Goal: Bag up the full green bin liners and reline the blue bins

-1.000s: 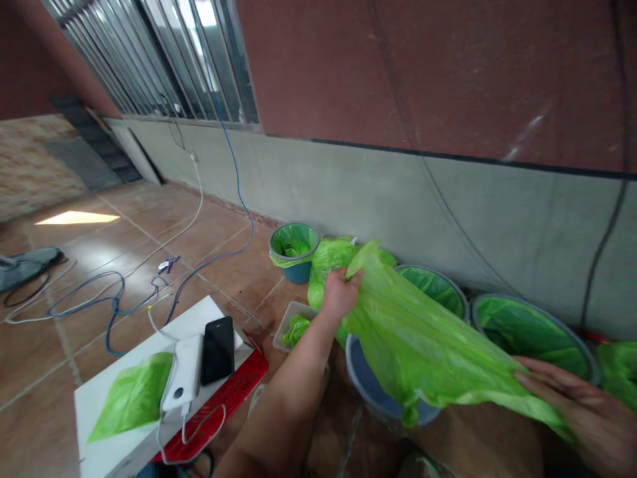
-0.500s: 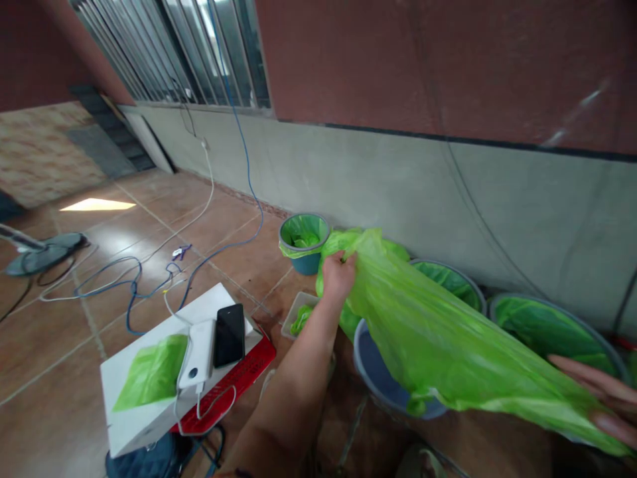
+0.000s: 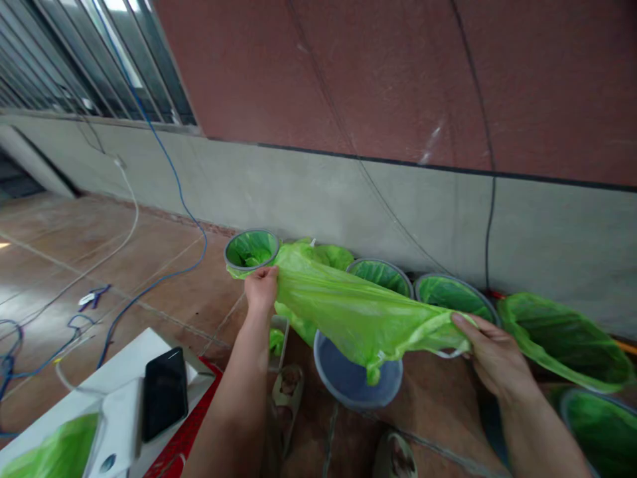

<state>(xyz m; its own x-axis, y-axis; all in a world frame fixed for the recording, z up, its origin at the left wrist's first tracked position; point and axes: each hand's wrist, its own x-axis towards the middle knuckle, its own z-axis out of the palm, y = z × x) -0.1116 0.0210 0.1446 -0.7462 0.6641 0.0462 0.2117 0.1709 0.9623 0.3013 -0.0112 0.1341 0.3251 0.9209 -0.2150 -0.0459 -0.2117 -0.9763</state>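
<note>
A thin green plastic bag (image 3: 343,302) is stretched sideways between my two hands. My left hand (image 3: 261,287) pinches its left end, beside a small lined bin (image 3: 251,249). At the other end, my right hand (image 3: 490,348) grips the gathered rim, where a pale loop hangs under the fingers. The bag sags in the middle, and a knotted corner dangles over a blue-grey bin (image 3: 359,392) whose inside shows no liner. Part of that bin's opening is hidden behind the bag.
Several bins with green liners stand along the wall, among them one bin (image 3: 455,295) and a wide-mouthed one (image 3: 562,338). At lower left, a white box (image 3: 134,355) carries a phone (image 3: 165,393) and a folded green bag (image 3: 54,448). A blue cable (image 3: 164,275) crosses the tiles.
My right hand has come in from the right edge and now grips the bag's end. The view has swung right, showing more lined bins. The bag hangs more level between both hands.
</note>
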